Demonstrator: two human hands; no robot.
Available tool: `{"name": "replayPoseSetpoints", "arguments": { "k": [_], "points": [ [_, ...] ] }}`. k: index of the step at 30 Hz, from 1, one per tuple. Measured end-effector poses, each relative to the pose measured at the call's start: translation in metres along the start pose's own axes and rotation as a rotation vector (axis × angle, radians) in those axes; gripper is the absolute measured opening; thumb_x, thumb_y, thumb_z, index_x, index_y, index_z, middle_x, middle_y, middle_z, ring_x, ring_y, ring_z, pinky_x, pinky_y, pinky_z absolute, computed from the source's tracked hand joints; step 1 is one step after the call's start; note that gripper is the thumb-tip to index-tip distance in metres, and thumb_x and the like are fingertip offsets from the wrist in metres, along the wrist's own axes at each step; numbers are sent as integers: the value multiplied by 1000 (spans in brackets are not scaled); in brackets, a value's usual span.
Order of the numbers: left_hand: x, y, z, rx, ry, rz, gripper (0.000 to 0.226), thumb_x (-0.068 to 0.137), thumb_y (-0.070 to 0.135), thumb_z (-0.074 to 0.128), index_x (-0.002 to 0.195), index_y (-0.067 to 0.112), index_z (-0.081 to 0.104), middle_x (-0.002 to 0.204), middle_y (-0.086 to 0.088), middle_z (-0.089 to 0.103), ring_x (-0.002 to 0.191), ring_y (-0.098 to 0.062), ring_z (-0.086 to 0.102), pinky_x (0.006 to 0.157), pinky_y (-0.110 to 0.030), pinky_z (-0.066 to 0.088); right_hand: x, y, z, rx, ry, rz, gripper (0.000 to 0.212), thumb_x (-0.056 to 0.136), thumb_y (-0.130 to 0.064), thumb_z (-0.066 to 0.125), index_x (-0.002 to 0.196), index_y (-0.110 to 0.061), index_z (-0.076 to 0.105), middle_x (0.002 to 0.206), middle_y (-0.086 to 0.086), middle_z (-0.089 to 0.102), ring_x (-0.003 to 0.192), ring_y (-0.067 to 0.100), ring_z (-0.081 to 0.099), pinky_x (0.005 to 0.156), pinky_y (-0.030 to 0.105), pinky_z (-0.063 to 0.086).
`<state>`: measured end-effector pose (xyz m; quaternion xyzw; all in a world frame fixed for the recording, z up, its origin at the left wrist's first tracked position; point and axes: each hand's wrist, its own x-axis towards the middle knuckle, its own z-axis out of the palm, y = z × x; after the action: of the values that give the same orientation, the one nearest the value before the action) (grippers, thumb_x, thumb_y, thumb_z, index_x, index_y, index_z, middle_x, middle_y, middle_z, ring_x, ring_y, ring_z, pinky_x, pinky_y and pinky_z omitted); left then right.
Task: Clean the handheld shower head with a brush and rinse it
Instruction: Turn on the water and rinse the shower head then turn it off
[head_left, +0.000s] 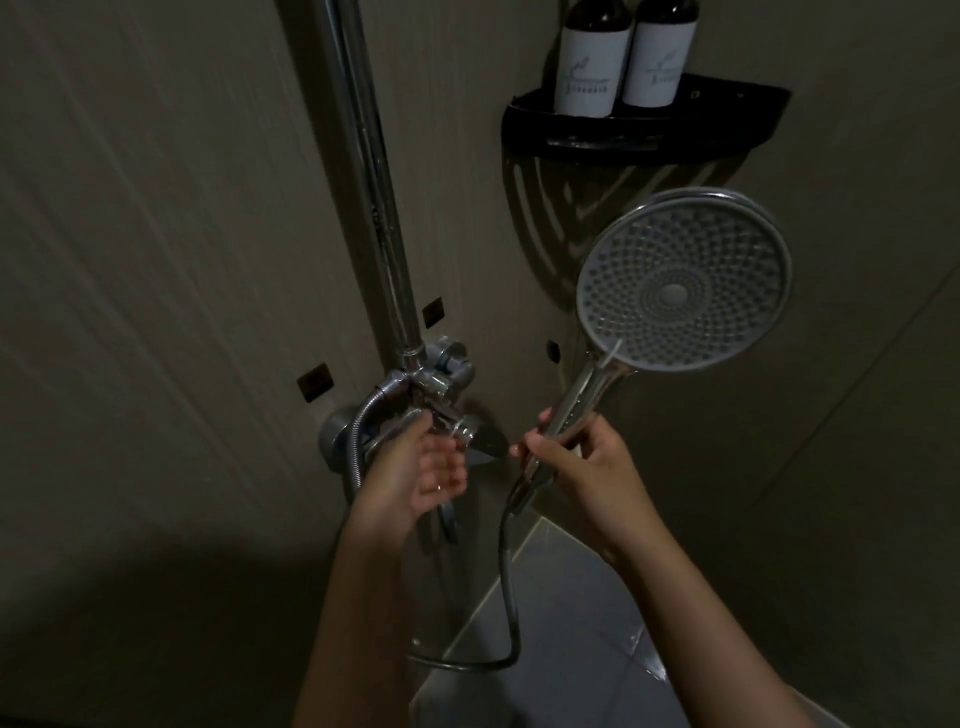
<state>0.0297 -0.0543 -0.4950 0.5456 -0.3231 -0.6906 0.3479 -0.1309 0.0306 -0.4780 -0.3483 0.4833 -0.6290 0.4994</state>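
In a dim shower corner, my right hand (582, 467) has its fingers closed around the chrome handle of the shower head (683, 283), raised with its nozzle face toward me. My left hand (421, 467) curls loosely at the tap (447, 410); whether it grips I cannot tell. The head looks rigid, light and probably slippery when wet, so the handle is the safest hold. A hose (506, 587) trails down. Two bottles (626, 57) stand on a black shelf (644, 132). No brush shows.
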Motion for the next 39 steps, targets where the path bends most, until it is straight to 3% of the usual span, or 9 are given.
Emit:
{"name": "replayPoseSetpoints", "arguments": {
  "k": [2, 8, 12, 17, 20, 27, 32, 36, 39],
  "points": [
    [1, -6, -6, 164, -43, -68, 50, 90, 52, 48, 95, 3, 61, 85, -14, 71, 77, -23, 69, 65, -33, 56, -1, 1, -2, -56, 15, -11, 18, 85, -3, 63, 101, -7, 57, 83, 2, 68, 79, 14, 72, 69, 19, 55],
    [2, -24, 13, -124, -201, -4, 66, 78, 34, 63, 131, -1, 45, 132, -24, 54, 118, -28, 57, 104, -38, 42, -3, 10, -10, -240, 85, -64, 17, 82, -4, 67, 94, 2, 57, 74, 3, 60, 67, 5, 62, 64, 14, 51],
    [-2, -34, 25, 64, -102, 93, 40, 93, 39, 49, 124, 14, 53, 127, -9, 60, 117, -21, 57, 100, -35, 43, -7, 9, -16, -363, 175, -78, 14, 81, -6, 69, 81, -5, 55, 62, 0, 53, 56, 2, 55, 58, 17, 47],
    [-1, -36, 31, 127, -59, 165, 40, 95, 40, 43, 125, 15, 49, 129, -6, 57, 120, -18, 52, 109, -34, 34, -14, 8, -31, -568, 312, -118, 23, 80, -20, 72, 86, -5, 56, 69, 7, 61, 66, 19, 61, 64, 36, 52],
    [-4, -35, 36, 90, -70, 185, 26, 97, 37, 41, 114, 20, 49, 120, -6, 59, 107, -16, 56, 109, -34, 32, -20, 4, -39, -613, 340, -129, 21, 79, -20, 73, 86, -10, 56, 69, 3, 62, 63, 7, 61, 59, 25, 51],
    [-6, -34, 39, 54, -24, 192, 38, 96, 34, 45, 124, 9, 48, 118, -12, 58, 104, -20, 57, 102, -30, 39, -26, -2, -48, -686, 400, -141, 23, 78, -19, 73, 79, -14, 51, 64, -2, 58, 55, 7, 55, 46, 14, 40],
    [0, -35, 39, 87, 21, 171, 52, 95, 39, 45, 132, 2, 43, 127, -17, 57, 109, -24, 58, 106, -34, 39, -30, -2, -56, -715, 390, -137, 24, 79, -21, 72, 78, -13, 49, 61, -2, 51, 52, 9, 48, 46, 20, 40],
    [3, -35, 39, 104, 43, 186, 54, 96, 38, 43, 133, -2, 43, 129, -21, 55, 115, -30, 57, 93, -28, 42, -32, -1, -58, -701, 384, -126, 25, 79, -21, 72, 76, -17, 48, 61, -2, 51, 54, 12, 52, 51, 29, 46],
    [7, -35, 39, 112, 42, 184, 57, 96, 40, 43, 134, -2, 43, 131, -22, 55, 116, -30, 57, 91, -27, 43, -32, 0, -59, -723, 408, -123, 28, 79, -22, 72, 73, -16, 45, 59, -2, 50, 51, 10, 48, 47, 22, 39]
  ]
}}
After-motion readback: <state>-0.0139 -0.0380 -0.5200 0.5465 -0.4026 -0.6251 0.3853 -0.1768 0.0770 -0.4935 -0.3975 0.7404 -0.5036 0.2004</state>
